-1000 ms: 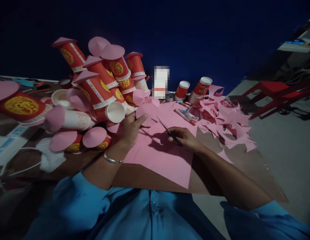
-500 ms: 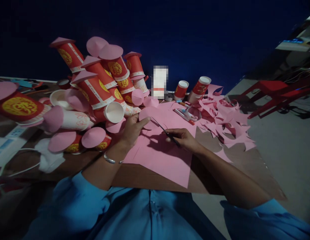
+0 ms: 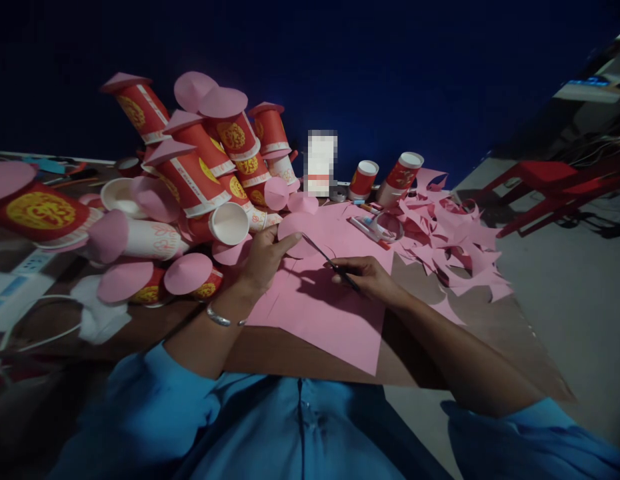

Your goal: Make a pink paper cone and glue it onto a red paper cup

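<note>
Disc (image 3: 304,223): our left hand (image 3: 267,259) pinches its near left edge above the sheet (image 3: 335,320), likely to steady it.
Scissors (image 3: 331,261): our right hand (image 3: 371,277) grips them, tips at the disc.
Scraps (image 3: 447,237): heaped right, perhaps keeping our sheet free.

A blue shirt (image 3: 250,433) was worn, its front divided by a dark seam (image 3: 302,427). The forearms were left bare by loose sleeves (image 3: 135,397); the left wrist (image 3: 239,298) was ringed by a silver bracelet (image 3: 219,316), its ends parted.
</note>
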